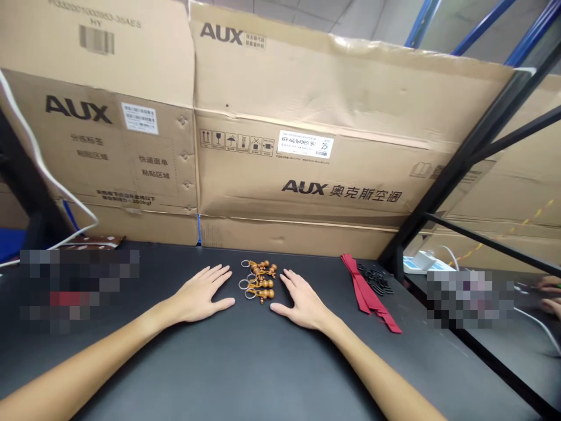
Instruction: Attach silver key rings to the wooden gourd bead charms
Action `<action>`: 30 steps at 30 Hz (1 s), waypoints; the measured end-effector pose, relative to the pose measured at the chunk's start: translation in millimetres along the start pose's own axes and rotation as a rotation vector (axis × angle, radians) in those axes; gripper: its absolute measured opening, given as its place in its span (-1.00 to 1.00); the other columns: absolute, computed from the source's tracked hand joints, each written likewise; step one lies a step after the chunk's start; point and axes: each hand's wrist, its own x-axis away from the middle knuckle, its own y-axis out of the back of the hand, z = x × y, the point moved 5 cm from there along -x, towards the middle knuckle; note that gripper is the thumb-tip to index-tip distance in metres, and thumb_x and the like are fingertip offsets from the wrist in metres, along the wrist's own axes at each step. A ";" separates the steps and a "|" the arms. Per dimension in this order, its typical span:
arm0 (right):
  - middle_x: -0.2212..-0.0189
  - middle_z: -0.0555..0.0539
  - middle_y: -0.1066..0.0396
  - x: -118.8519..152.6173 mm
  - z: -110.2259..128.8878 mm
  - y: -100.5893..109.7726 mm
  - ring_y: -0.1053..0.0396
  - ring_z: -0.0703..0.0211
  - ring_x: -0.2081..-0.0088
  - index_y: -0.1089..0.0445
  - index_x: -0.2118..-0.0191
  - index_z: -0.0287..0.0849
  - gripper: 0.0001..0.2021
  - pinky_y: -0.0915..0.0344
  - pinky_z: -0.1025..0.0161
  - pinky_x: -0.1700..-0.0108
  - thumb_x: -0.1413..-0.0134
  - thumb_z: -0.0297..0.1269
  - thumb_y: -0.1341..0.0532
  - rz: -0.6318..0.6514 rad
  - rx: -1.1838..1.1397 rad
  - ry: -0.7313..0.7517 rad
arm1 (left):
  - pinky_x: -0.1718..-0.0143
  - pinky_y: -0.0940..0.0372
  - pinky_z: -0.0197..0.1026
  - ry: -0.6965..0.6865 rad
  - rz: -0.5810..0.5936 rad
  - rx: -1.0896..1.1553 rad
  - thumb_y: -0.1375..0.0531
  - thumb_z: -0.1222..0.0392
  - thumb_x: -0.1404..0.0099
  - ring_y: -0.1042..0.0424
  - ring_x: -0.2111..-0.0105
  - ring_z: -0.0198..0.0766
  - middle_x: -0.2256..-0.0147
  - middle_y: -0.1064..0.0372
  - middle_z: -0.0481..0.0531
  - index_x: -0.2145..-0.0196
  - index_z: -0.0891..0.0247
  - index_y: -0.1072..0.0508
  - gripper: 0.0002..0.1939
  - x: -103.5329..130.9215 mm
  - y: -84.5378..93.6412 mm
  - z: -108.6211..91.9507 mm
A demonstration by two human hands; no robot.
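Observation:
Several gourd-shaped wooden keychains [265,284] with metal rings lie grouped on the black tabletop [245,362]. To their left, my left hand [202,293] rests flat, fingers spread and holding nothing. My right hand [301,299] lies on the other side of the group, also flat and open, its fingertips close to the wooden beads. Neither hand appears to grip any keychain. The rings point left, toward my left hand, and the gourds lie on the right.
Right of my right hand are red fabric strips [368,292] and a pile of black hooks or clips [377,280]. Cardboard panels [298,169] stand behind the table. A black metal frame [438,175] slopes along the right. Another person's hand [551,295] shows at the far right edge.

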 end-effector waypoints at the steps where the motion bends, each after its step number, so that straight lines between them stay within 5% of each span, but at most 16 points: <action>1: -0.35 -0.30 0.10 -0.4 -2.2 -2.6 0.17 -0.19 -0.37 -0.03 -0.34 -0.29 -0.08 0.12 -0.12 -0.34 -0.04 0.32 -0.11 0.035 0.006 -0.003 | -0.33 0.19 0.06 0.001 0.004 0.000 0.03 -0.38 -0.30 0.06 -0.33 0.03 -0.34 0.08 0.11 -0.31 0.19 -0.14 -0.19 -0.4 0.5 0.9; 6: -0.38 -0.21 0.22 -0.8 -2.7 -7.9 0.31 -0.12 -0.39 0.09 -0.38 -0.25 -0.04 0.28 -0.07 -0.38 -0.06 0.37 -0.03 0.080 0.019 0.004 | -0.34 0.22 0.04 -0.006 -0.003 -0.005 0.04 -0.38 -0.31 0.08 -0.33 0.01 -0.34 0.12 0.11 -0.31 0.20 -0.13 -0.19 1.0 1.5 -2.2; 30: -0.38 -0.15 0.20 -2.0 0.8 -1.5 0.29 -0.04 -0.40 0.06 -0.37 -0.25 -0.07 0.30 -0.04 -0.39 -0.08 0.37 0.01 0.100 0.038 -0.033 | -0.34 0.20 0.04 -0.005 0.008 -0.018 0.05 -0.38 -0.31 0.10 -0.34 0.01 -0.34 0.14 0.10 -0.32 0.20 -0.11 -0.18 1.5 2.2 -3.9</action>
